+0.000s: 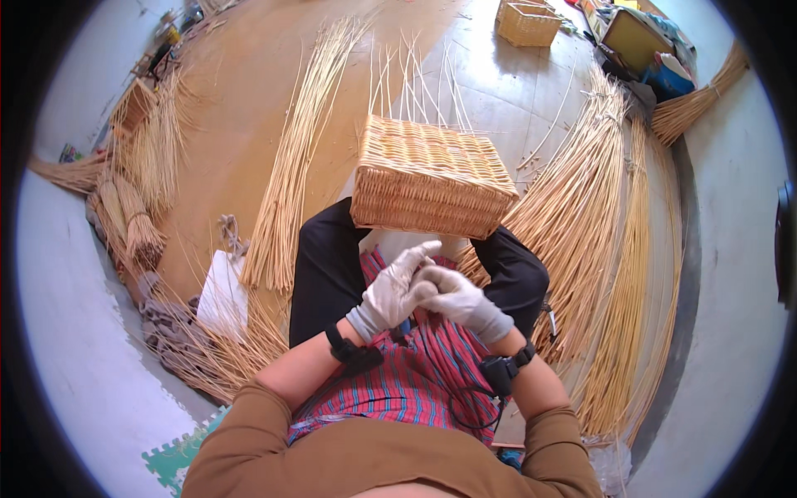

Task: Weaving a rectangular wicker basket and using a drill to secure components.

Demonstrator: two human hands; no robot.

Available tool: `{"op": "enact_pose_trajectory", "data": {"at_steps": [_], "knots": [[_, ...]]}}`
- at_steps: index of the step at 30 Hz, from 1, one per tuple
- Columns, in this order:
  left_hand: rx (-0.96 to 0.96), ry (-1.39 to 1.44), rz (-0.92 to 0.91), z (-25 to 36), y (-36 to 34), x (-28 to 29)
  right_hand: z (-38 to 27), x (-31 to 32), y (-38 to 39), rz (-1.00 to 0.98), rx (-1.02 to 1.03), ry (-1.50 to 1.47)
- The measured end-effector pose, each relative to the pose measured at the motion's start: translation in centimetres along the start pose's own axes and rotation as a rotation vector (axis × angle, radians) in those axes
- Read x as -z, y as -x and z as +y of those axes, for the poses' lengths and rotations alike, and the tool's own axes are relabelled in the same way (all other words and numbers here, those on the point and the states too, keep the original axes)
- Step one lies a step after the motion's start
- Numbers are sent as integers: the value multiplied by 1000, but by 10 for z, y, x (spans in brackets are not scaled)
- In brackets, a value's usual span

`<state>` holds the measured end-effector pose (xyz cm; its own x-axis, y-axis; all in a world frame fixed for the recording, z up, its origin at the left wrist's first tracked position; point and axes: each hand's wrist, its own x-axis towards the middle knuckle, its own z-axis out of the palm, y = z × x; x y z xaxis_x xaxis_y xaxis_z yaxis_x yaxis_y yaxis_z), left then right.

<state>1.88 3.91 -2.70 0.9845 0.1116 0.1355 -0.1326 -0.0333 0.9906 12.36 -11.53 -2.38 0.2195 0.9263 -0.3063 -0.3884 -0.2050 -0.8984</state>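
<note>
My left hand (394,289) and my right hand (465,303), both in pale work gloves with grey cuffs, meet above my lap. The left hand has a finger stretched out toward the far right. Against its fingers, the right hand is curled closed; whether it pinches the glove or something small is hidden. Just beyond them a rectangular woven wicker basket (436,203) rests across my knees, its woven bottom facing up. Neither hand touches it. Loose wicker rods (415,87) stick out past its far side.
Long bundles of peeled rods lie on the floor to the right (573,224) and left (307,158). More bundles (137,220) line the left wall. A finished-looking basket (529,25) stands at the far right. A white board (222,295) lies left of my leg.
</note>
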Motion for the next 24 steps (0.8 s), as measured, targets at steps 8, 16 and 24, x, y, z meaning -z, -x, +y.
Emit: {"op": "enact_pose_trajectory", "data": {"at_steps": [8,16,24], "knots": [[262,183,104,-28,27,-2,-13,-12,-2,-99,17,672],[520,-35,-247,-50,73,-8,61,-55,19,-88,-160,366],[683,190,-192,-64,79,-10,82,-62,25,-6,-237,89]]}}
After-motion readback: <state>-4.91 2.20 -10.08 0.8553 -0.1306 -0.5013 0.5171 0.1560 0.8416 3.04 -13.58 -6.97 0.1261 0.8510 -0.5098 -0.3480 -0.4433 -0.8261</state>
